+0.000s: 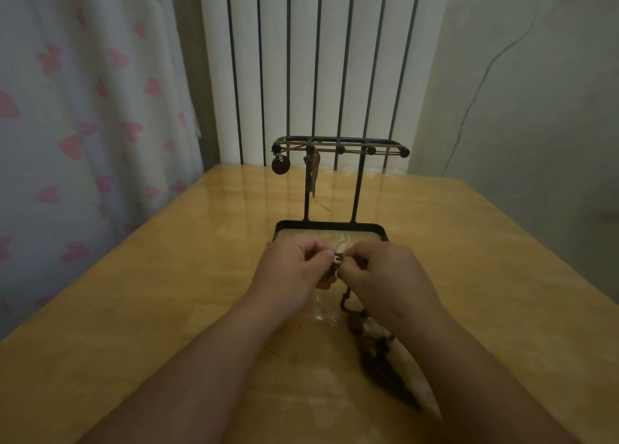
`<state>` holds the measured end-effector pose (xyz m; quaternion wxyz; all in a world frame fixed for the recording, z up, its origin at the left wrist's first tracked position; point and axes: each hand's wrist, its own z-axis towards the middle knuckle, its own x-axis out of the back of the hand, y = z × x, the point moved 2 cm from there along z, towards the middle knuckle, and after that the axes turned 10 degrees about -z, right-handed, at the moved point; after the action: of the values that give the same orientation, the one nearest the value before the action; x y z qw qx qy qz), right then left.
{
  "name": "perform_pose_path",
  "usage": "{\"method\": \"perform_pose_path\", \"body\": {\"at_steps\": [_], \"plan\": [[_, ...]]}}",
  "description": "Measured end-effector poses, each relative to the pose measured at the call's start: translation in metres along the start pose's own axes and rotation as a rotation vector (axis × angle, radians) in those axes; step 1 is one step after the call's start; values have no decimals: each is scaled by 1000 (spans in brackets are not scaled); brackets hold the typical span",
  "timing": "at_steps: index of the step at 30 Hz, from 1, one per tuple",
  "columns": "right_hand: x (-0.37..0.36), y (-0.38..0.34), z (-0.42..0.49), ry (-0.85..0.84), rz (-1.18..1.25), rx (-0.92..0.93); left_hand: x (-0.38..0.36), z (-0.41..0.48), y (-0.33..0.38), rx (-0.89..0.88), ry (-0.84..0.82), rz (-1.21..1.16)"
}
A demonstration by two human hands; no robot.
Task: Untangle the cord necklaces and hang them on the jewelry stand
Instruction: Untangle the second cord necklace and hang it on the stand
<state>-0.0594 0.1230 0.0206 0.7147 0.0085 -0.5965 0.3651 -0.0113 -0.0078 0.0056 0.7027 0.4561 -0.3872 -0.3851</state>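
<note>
Pinching a beaded cord necklace [348, 304] between curled fingertips, a person's left hand [291, 266] and right hand [385, 269] meet just in front of a jewelry stand [357, 189] on a glossy yellow wooden table [167, 276]. Both hands grip tightly around the strand's upper end, where a white bead [336, 260] shows in the narrow gap between them. From there the strand of dark beads trails toward the camera, passing under the right wrist and ending in a dark tassel-like pendant [385, 366] that lies flat on the tabletop. The stand is upright beyond the hands, two thin black posts rising from a shallow black tray [378, 230] with a wood-grain floor. Its top rail carries a row of black round-tipped pegs, and a tan cord necklace [355, 149] is strung across them. A round dark disc [280, 165] dangles from the leftmost peg, and loose tan cord ends hang beside the left post. Behind the table stand a white ribbed radiator [318, 58], a pale curtain [83, 108] printed with pink shapes on the left, and a plain wall [519, 91] on the right.
</note>
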Motion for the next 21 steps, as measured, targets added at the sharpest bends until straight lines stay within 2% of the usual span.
{"method": "perform_pose_path", "body": {"at_steps": [3,9,14,21], "plan": [[0,1,1,-20,130,-31,1,0,1,-8,20,7],[-4,4,1,12,330,-58,1,2,1,94,22,-162],[-4,2,0,25,327,-4,3,0,1,151,38,-281],[1,2,0,18,378,57,5,0,-1,159,62,-295]]}}
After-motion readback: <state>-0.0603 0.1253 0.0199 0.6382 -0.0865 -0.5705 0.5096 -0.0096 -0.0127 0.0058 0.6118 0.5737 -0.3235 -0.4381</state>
